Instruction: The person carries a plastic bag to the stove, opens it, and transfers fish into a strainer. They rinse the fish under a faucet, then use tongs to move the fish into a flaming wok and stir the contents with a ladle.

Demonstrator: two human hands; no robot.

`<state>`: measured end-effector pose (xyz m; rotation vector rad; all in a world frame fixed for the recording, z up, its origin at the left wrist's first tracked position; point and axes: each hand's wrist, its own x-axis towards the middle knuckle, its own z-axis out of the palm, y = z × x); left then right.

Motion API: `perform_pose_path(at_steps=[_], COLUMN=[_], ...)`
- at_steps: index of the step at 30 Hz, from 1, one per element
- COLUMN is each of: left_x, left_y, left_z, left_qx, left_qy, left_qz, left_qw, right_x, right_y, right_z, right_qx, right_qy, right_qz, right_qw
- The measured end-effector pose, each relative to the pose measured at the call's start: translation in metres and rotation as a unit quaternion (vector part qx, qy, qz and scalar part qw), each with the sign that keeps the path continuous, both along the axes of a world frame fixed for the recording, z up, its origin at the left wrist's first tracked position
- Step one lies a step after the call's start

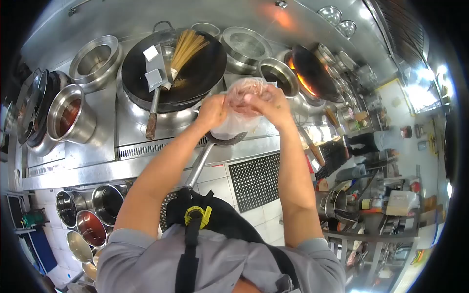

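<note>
Both my hands grip a clear plastic bag (230, 126) with pinkish, raw-looking meat in it. My left hand (213, 113) is closed on the bag's left side. My right hand (272, 106) pinches its upper right part, the thumb pressing over the plastic. Just under the bag, partly hidden by it, lies a dark round pan or skimmer (233, 139) whose long metal handle points toward my body. A large black wok (200, 73) stands behind and left of my left hand, with a bamboo whisk (188, 49) and a wood-handled spatula (155, 97) in it.
A tilted wok (320, 73) at the right has flames beside it. Between it and the bag stands a metal pot (278, 75) of dark liquid. A pot of reddish sauce (68, 117) is on the left counter. Several pots are below the counter at left. A wood-handled tool (312, 149) lies right.
</note>
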<state>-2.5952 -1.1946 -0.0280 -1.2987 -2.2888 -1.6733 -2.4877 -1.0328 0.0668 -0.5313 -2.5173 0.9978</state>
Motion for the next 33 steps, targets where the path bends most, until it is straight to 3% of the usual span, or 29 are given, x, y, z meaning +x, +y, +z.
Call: perform_pose_path(at_steps=[2,3,5,8,11,14,17,18,21,23,25,26,27,30,31,33], left_x=[-0.02,-0.017,-0.014,-0.019,-0.013,-0.015,0.004,0.011,0.029,0.043,0.055,0.059,0.066,0.075,0.087,0.055], left_y=[0.023,0.022,0.026,0.027,0.012,-0.009,-0.037,-0.044,-0.048,-0.035,-0.015,-0.001,0.011,0.047,0.05,0.064], left_z=[0.014,0.041,0.066,0.052,0.018,-0.023,-0.054,-0.061,-0.073,-0.077,-0.082,-0.098,-0.102,-0.099,-0.075,-0.125], left_qx=[0.0,0.022,-0.014,-0.04,0.083,0.113,0.063,0.033,-0.019,-0.008,0.007,0.02,0.049,0.115,0.199,0.2], left_qy=[0.057,-0.029,-0.01,-0.068,-0.11,-0.209,-0.294,-0.325,-0.412,-0.472,-0.566,-0.587,-0.597,-0.613,-0.617,-0.669], left_qz=[0.0,-0.052,-0.078,-0.133,-0.083,-0.024,-0.02,-0.023,-0.071,-0.151,-0.225,-0.236,-0.216,-0.15,-0.116,-0.073], left_qw=[0.998,0.998,0.997,0.988,0.987,0.971,0.953,0.945,0.908,0.869,0.793,0.774,0.771,0.767,0.752,0.712], right_x=[0.01,0.009,0.001,-0.005,0.004,0.013,0.03,0.045,0.066,0.077,0.091,0.095,0.096,0.105,0.107,0.111], right_y=[-0.014,-0.016,-0.019,-0.003,0.005,0.03,0.046,0.037,0.051,0.064,0.065,0.059,0.047,0.02,0.015,0.005], right_z=[0.018,0.015,0.009,-0.006,0.002,-0.001,0.01,0.023,0.013,-0.019,-0.057,-0.08,-0.103,-0.167,-0.194,-0.235], right_qx=[0.15,0.158,0.175,0.204,0.198,0.183,0.023,-0.131,-0.284,-0.378,-0.457,-0.523,-0.585,-0.672,-0.701,-0.72], right_qy=[-0.108,-0.112,-0.117,-0.015,0.008,0.042,0.112,0.166,0.255,0.261,0.229,0.25,0.27,0.2,0.187,0.145], right_qz=[0.004,-0.019,-0.066,-0.117,-0.128,-0.14,-0.122,-0.08,-0.1,-0.143,-0.201,-0.199,-0.196,-0.215,-0.198,-0.138], right_qw=[0.983,0.981,0.975,0.972,0.972,0.972,0.986,0.974,0.919,0.877,0.836,0.79,0.739,0.68,0.659,0.665])
